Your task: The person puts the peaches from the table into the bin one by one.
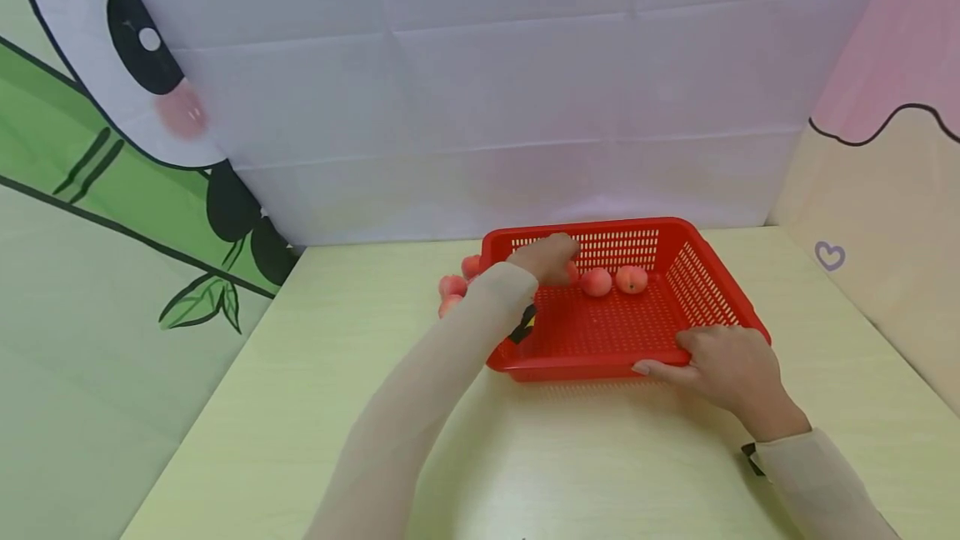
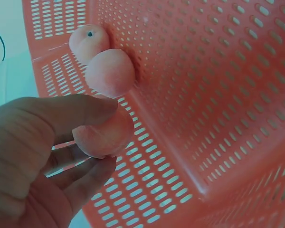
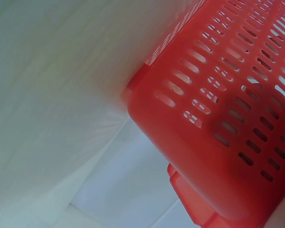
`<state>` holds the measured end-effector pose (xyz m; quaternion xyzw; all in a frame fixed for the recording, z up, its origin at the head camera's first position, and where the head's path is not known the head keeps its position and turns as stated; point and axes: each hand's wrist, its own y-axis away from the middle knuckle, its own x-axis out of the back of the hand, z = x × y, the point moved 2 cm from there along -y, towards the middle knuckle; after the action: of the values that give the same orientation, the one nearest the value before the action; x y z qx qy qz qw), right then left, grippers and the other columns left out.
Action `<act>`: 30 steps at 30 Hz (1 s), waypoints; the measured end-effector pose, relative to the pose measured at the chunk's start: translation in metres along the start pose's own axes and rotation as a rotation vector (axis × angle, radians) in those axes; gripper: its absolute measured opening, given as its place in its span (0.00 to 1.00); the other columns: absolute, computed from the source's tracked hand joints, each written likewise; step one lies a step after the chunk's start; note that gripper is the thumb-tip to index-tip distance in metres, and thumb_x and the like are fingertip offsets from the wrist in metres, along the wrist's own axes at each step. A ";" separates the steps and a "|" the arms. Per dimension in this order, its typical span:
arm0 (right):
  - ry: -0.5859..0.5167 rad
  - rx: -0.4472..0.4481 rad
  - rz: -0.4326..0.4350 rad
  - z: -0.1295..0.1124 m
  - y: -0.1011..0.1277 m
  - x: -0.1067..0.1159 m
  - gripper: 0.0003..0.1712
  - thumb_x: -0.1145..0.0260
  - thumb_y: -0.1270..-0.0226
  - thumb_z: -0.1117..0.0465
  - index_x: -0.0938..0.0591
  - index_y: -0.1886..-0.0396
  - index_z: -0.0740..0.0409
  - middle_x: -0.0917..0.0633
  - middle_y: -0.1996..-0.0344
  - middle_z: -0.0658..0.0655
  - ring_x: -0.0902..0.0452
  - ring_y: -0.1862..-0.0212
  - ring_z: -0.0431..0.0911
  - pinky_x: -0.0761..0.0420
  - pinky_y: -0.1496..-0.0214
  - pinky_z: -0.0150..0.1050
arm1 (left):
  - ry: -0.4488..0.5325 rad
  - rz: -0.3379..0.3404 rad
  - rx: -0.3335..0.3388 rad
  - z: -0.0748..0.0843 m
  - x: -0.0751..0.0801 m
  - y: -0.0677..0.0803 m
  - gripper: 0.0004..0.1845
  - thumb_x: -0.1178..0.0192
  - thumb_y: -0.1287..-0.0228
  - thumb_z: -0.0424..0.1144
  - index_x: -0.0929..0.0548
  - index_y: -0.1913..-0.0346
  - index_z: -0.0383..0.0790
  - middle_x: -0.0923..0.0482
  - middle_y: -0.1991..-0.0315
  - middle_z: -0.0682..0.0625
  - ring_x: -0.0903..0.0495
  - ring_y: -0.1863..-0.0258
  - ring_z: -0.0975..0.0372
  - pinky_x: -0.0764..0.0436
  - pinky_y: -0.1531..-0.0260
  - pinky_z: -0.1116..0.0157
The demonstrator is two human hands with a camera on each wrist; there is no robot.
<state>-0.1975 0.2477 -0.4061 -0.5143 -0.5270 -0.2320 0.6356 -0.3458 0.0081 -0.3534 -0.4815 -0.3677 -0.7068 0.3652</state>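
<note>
At least three loose peaches sit on the table, just left of the basket; a sleeve partly hides them, so their full count cannot be told. Next, the left hand reaches inside, thumb and fingers pinching a held peach near the far wall; whether it rests on the floor is unclear. Rightward, two placed peaches lie side by side. The right hand grips the near-right rim. The job looks partway: two in, one being placed, the outside ones left.
</note>
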 end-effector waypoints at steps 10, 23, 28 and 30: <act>0.001 -0.008 -0.024 0.000 0.000 -0.001 0.41 0.33 0.41 0.19 0.38 0.86 0.45 0.40 0.89 0.43 0.44 0.83 0.39 0.43 0.79 0.36 | -0.087 0.013 0.034 0.001 -0.012 -0.009 0.09 0.31 0.27 0.38 0.13 0.47 0.46 0.20 0.54 0.54 0.22 0.57 0.61 0.19 0.53 0.66; -0.001 -0.010 -0.032 0.000 -0.001 0.000 0.41 0.34 0.41 0.19 0.38 0.86 0.45 0.39 0.89 0.43 0.44 0.82 0.39 0.44 0.79 0.36 | -0.194 -0.007 0.095 0.002 -0.026 -0.022 0.07 0.31 0.26 0.41 0.12 0.49 0.50 0.17 0.58 0.55 0.21 0.61 0.61 0.20 0.60 0.67; -0.004 -0.016 -0.042 -0.001 -0.001 0.002 0.41 0.33 0.41 0.20 0.37 0.86 0.45 0.39 0.89 0.43 0.43 0.82 0.39 0.43 0.79 0.36 | -0.231 -0.013 0.075 0.005 -0.026 -0.022 0.11 0.30 0.27 0.41 0.13 0.46 0.52 0.17 0.56 0.56 0.21 0.59 0.62 0.20 0.55 0.67; -0.007 -0.017 -0.044 -0.001 -0.001 0.002 0.41 0.32 0.41 0.20 0.38 0.86 0.45 0.39 0.89 0.43 0.43 0.82 0.39 0.43 0.79 0.36 | -0.231 -0.016 0.074 0.006 -0.026 -0.021 0.12 0.29 0.28 0.41 0.13 0.44 0.52 0.16 0.55 0.56 0.21 0.58 0.62 0.19 0.53 0.66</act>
<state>-0.1969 0.2470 -0.4035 -0.5090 -0.5383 -0.2486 0.6240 -0.3549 0.0275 -0.3795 -0.5428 -0.4370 -0.6355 0.3324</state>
